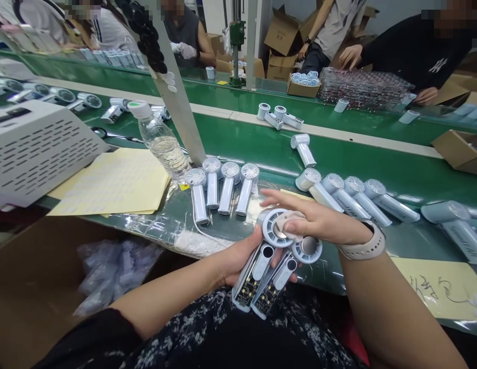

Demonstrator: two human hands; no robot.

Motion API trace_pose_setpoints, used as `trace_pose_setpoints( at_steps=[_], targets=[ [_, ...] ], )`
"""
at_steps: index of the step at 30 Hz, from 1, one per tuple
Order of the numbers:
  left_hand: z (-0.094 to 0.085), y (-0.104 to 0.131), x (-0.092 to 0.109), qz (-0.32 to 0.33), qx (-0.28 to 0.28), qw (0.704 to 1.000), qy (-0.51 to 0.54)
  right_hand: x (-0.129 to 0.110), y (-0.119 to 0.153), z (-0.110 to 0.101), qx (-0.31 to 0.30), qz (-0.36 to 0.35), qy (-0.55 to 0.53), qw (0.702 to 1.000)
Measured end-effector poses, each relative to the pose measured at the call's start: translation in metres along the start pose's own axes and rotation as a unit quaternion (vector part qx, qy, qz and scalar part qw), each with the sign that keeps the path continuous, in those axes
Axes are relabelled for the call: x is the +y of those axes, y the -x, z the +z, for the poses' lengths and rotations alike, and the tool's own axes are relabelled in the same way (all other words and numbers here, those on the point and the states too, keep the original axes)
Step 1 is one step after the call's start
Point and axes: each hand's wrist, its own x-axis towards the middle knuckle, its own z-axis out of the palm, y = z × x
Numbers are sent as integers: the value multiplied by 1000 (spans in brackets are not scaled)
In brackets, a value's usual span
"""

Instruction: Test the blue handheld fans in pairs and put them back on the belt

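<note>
My left hand is closed around two light-blue handheld fans, held side by side above my lap. The left fan and the right fan both have uncovered handles, with circuit boards showing at the lower ends. Over the left fan's round head, my right hand pinches a small white pad under the thumb, against or just above the head's centre. A plain silver disc shows in the middle of the right fan's head. The other fingers of my right hand stretch out to the left.
Several fans stand in a row ahead, and more fans lie to the right. A water bottle leans near a slanted metal post. Yellow sheets and a vented grey machine are left. Co-workers sit across the green belt.
</note>
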Motion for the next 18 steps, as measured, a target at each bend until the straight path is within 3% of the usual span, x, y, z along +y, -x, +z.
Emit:
trace_pose_setpoints(
  at_steps=[2, 4, 10, 13, 16, 18],
  targets=[
    [-2, 0, -2, 0, 4, 1000, -1, 2, -5, 3, -37, 42, -17, 998],
    [-4, 1, -2, 2, 17, 1000, 9, 3, -8, 8, -37, 59, -7, 998],
    [-4, 1, -4, 8, 44, 999, 6, 2, -12, 27, 64, 21, 131, 989],
    [-4, -2, -5, 19, 35, 999, 3, 8, -14, 23, 92, 50, 174, 979],
    [-5, -2, -1, 46, 33, 998, -10, 19, -13, 10, 225, 79, 226, 945],
    [-5, 1, 6, 75, 42, 996, -24, 29, -8, 5, 375, 48, 288, 880]
  ],
)
